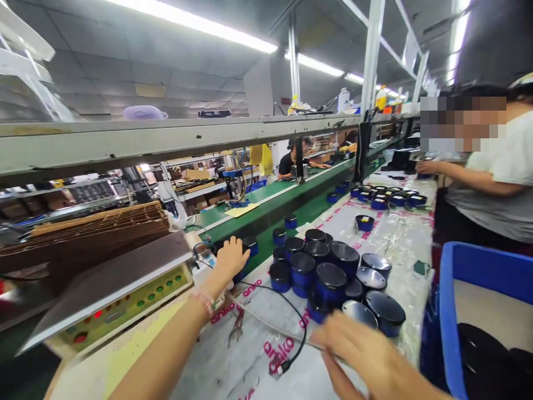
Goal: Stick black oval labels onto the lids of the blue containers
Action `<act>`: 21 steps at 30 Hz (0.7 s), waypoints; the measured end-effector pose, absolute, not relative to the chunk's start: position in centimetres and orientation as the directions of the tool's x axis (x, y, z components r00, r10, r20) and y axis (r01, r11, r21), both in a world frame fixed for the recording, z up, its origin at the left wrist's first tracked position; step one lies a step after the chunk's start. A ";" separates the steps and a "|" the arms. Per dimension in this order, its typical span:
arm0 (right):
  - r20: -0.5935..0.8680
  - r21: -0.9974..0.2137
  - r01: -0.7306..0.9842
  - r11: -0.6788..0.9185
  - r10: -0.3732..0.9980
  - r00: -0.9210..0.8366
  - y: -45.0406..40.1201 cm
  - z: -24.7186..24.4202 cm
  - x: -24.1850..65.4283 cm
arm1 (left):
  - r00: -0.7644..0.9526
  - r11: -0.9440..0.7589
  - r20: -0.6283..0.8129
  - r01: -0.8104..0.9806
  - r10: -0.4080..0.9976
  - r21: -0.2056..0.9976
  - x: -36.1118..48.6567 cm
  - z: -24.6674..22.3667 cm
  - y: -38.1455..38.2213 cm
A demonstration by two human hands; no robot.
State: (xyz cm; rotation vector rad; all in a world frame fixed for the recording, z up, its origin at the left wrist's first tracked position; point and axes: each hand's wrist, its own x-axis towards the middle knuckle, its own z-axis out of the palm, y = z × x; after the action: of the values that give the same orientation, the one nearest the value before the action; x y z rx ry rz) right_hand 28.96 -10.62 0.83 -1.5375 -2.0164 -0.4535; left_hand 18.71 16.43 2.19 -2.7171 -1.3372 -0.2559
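My left hand (231, 256) reaches forward at the belt's near edge, beside a white socket block (204, 271). A dark blue round unit (250, 245) shows just right of its fingers; what lies under the palm is hidden. Blurred by motion, my right hand (353, 347) is over the plastic-covered table (287, 383), fingers partly spread, with nothing visible between them. Just beyond it stand several blue cylinders with glossy black tops (331, 276), some stacked. A black cable (303, 322) with a plug end curves across the sheet between my hands.
At left sits a control box (137, 300) with lit buttons. A green conveyor (266, 214) runs away behind the cylinders, under a metal shelf (233, 129). A blue bin (449, 311) holding black parts is at right. One person works at right, another across the belt.
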 end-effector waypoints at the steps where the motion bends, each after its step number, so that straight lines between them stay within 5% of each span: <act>1: 0.551 -0.068 0.961 0.266 0.813 -0.187 -8.1 3.4 29.7 | 0.552 -0.558 0.166 0.830 0.817 -0.012 20.3 1.6 17.6; 3: 0.247 -0.023 0.985 0.172 0.955 -0.161 -1.7 7.0 31.2 | 0.454 -0.456 0.114 0.890 0.884 -0.004 21.9 0.1 19.0; 7: -0.011 0.008 0.993 0.115 0.993 -0.115 12.4 7.4 32.2 | 0.330 -0.332 0.103 0.943 0.938 0.004 22.1 -2.5 18.9; 12: -0.251 -0.059 0.995 0.078 0.964 -0.091 21.1 5.4 30.8 | 0.365 -0.369 0.102 0.929 0.925 0.022 22.1 -3.8 19.0; 16: -0.218 -0.150 0.988 0.043 0.973 -0.075 20.1 9.1 36.1 | 0.437 -0.440 0.054 0.896 0.898 0.068 21.4 -3.4 20.4; 21: 0.020 -0.218 0.958 -0.185 0.981 0.193 10.8 13.2 48.8 | 0.555 -0.563 0.095 0.811 0.826 0.156 22.2 0.8 22.1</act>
State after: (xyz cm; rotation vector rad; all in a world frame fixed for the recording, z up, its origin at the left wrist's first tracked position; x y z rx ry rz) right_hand 48.82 10.78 13.24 -2.2797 -1.8782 0.1846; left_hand 22.21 22.05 0.82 -2.8526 -1.5057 -0.2556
